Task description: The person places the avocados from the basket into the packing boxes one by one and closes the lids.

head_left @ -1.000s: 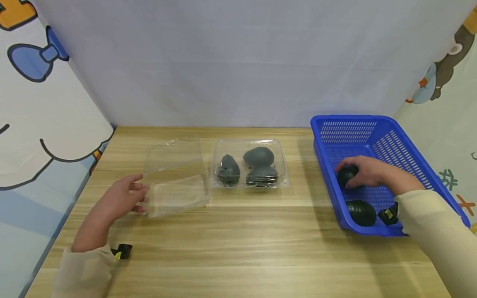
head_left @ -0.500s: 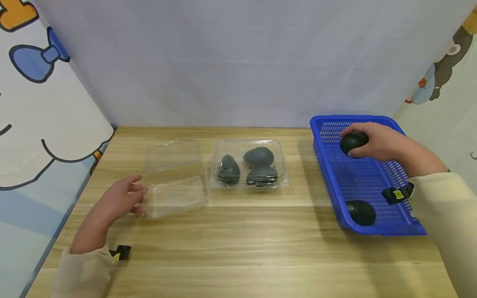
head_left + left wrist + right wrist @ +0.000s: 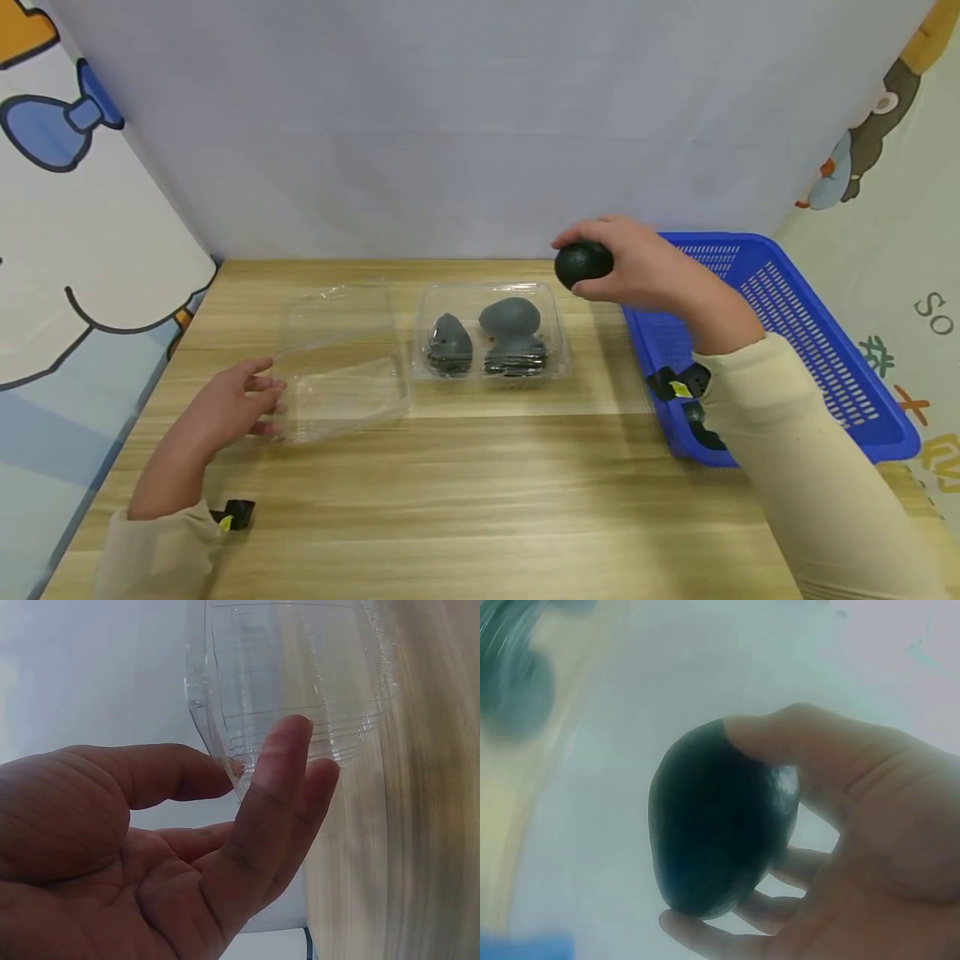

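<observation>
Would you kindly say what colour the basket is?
The basket is blue, clearest in the head view.

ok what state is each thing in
Left clear box: looks open, edge in left grip
Middle clear box: looks closed, three avocados inside
Held avocado: midair, in right grip
Blue basket: upright, open-topped
Basket avocado: lying inside, partly hidden by sleeve

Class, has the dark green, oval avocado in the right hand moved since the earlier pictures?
Yes: the avocado moved left, from inside the blue plastic basket to beyond its left rim.
</observation>
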{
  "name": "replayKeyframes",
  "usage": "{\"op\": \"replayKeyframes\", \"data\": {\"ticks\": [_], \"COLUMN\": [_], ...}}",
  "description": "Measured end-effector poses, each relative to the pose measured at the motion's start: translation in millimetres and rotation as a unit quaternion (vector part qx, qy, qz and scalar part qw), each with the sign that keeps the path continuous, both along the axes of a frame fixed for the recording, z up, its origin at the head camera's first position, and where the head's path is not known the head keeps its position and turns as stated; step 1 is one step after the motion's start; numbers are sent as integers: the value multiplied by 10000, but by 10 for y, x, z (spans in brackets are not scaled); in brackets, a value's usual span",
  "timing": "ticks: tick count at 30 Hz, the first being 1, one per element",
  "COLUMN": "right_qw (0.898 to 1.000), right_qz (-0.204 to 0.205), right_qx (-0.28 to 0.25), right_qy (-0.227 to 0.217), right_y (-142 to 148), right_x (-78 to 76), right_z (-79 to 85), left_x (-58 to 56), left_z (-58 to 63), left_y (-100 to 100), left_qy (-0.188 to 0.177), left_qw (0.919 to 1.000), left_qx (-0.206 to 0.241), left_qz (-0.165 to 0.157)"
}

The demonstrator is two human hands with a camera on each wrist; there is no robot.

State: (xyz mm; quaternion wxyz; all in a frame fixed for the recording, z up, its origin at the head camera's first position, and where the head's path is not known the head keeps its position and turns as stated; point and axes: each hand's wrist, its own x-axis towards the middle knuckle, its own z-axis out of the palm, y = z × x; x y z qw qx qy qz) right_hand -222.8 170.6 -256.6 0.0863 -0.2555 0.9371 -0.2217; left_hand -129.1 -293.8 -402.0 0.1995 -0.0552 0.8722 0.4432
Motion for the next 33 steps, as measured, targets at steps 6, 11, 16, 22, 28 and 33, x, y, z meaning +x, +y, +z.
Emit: {"op": "replayKeyframes", "data": {"ticks": [6,11,16,22,28,33], "right_qw": [9995,9987,9965,9932,9897,9822], "right_qz": [301,515,828,1156,1383,1671], "right_qx": [-32,-42,-98,108,358,813], "right_qy": [-6,26,-17,93,81,274], "right_y": [-496,-859,-1243,-1739,-2207,-2444], "right_x": [55,107,181,305,478,584], "right_z": [-82,-218,-350,-529,-790,-1019], "left_x": [10,22,14,5,11,9], "left_z": [-9,-32,-26,6,30,27], "left_y": [-11,-2,-1,6,8,7], "left_qy": [38,21,-26,-18,-43,-7], "left_qw": [10000,10000,9997,9994,9995,9994], "left_qx": [-2,85,219,323,289,355], "left_qz": [20,34,88,112,132,60]}}
